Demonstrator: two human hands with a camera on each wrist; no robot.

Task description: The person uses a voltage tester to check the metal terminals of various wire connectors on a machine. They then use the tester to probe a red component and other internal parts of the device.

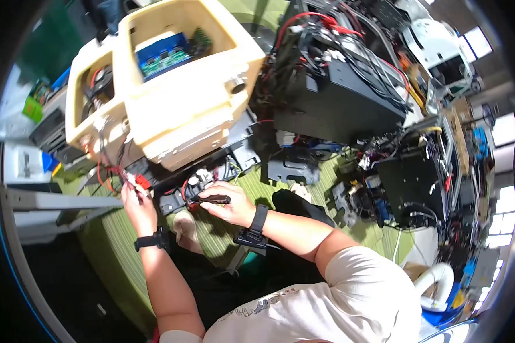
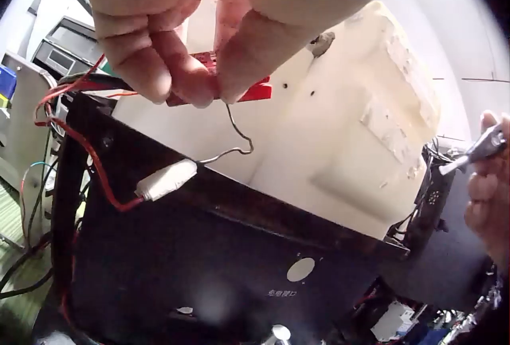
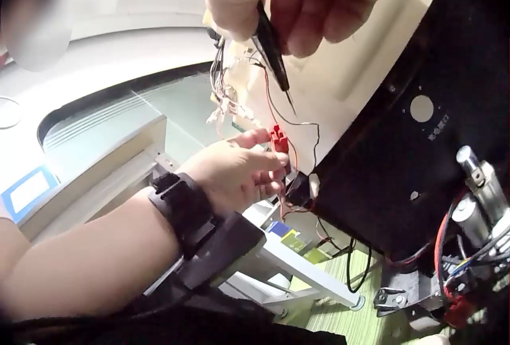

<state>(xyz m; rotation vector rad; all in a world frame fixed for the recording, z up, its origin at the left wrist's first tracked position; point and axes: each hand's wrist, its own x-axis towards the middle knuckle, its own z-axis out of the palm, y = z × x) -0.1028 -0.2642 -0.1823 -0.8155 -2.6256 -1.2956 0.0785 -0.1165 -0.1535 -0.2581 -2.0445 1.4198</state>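
Observation:
My left hand [image 1: 140, 210] pinches a red plastic connector [image 2: 257, 90] between thumb and fingertips. From the connector a thin, bent dark wire [image 2: 237, 150] runs down to a white sleeve [image 2: 166, 180], with a red wire [image 2: 100, 166] leaving the sleeve's other end. In my right hand [image 1: 236, 207] is a slim black pointed tool [image 3: 272, 54] with a thin metal tip, gripped by thumb and fingers. In the right wrist view that tip points down toward the connector, apart from it. Behind both hands stands a cream-coloured housing [image 1: 180, 114] on a black base [image 2: 191, 257].
A blue and green circuit board [image 1: 165, 57] sits inside the housing's open top. To the right are a black metal box [image 1: 337, 106] and tangled cables [image 1: 312, 43]. A grey metal frame bar [image 1: 57, 200] extends at the left. Electronic parts [image 1: 203, 177] lie near my right hand.

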